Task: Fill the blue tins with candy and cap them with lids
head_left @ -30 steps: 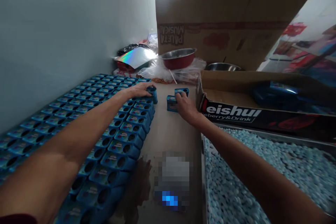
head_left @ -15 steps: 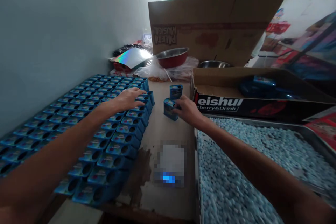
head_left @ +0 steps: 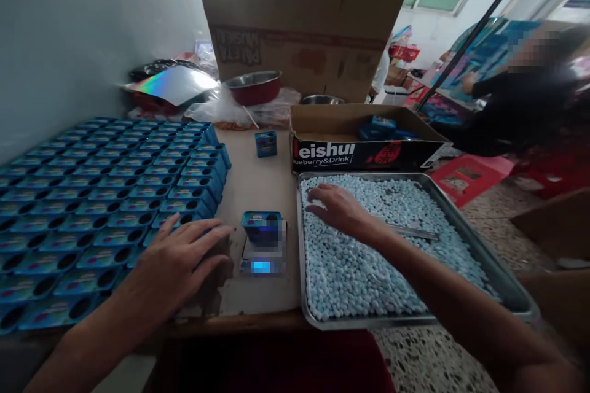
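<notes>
The right hand (head_left: pixel 343 212) reaches into the left part of the metal tray (head_left: pixel 359 322), right of the frame's centre, palm down over the pale blue pellets (head_left: pixel 350 276). Its fingers are parted and bent; from here I can't tell whether they touch the pellets or have any pinched. The left hand (head_left: pixel 184 258), lower left of centre, is wide open with nothing in it, spread beside the near rows of blue plastic containers (head_left: pixel 145 188).

One blue container (head_left: pixel 261 219) stands between the hands, at the middle of the frame, by what looks like a digital scale (head_left: pixel 262 266) with its display lit; blurring hides how the two meet. Another, the spare container (head_left: pixel 266 145), stands farther up the table.

I'd say picking from the pellets calls for a shallow, loose pinch, so none skip over the tray's edge. The right forearm crosses above the end of the metal tool (head_left: pixel 417 232), so it ought to lift before swinging across. The left hand would do best to keep its fingers off the scale and clear of those tightly packed rows, where one nudge could shift several.
</notes>
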Demonstrator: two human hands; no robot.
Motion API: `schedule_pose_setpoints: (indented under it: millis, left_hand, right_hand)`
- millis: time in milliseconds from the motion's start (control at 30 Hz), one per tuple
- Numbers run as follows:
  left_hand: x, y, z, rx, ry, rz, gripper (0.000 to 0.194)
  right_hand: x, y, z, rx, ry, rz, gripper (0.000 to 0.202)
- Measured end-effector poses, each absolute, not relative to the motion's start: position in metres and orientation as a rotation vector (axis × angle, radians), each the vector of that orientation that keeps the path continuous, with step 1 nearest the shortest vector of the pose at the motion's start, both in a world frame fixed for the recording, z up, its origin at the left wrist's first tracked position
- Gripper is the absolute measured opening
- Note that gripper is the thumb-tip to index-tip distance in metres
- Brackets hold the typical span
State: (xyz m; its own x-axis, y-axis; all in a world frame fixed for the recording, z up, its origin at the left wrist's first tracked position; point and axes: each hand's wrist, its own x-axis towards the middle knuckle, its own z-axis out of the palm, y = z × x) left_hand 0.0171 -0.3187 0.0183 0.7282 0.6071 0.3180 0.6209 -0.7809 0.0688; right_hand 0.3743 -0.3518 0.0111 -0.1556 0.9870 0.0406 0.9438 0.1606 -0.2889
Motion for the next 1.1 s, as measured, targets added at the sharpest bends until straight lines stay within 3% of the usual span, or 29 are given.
schedule_pose_setpoints:
  millis: [100,267,433,567,633,833,1100]
  left_hand:
    - [0.011,-0.329,0.025,-2.856,-1.055,-0.520,0.034]
    - [0.018,-0.340,0.032,-2.844,-1.109,-0.496,0.032]
    - [0.030,-0.345,0.029,-2.889,-1.205,-0.530,0.033]
    - [0.037,-0.341,0.029,-2.871,-1.353,-0.628,0.042]
    - [0.042,-0.338,0.028,-2.852,-1.465,-0.756,0.050]
    - [0.058,-0.328,0.016,-2.830,-1.747,-1.058,0.068]
    - [0.072,-0.312,0.005,-3.022,-1.812,-0.998,0.083]
  right_hand:
    - [0.407,-0.360,-0.006,-2.174,-2.394,0.218,0.029]
    - [0.431,-0.375,-0.023,-2.031,-2.607,0.536,0.026]
    - [0.440,-0.375,-0.009,-1.914,-2.239,0.803,0.013]
    - [0.438,-0.376,-0.015,-1.843,-1.632,1.393,0.039]
    - [0.434,-0.377,-0.021,-1.767,-1.437,1.531,0.047]
    - [0.427,-0.372,-0.026,-1.630,-1.389,1.556,0.045]
    - [0.410,-0.358,-0.018,-1.522,-1.418,1.587,0.038]
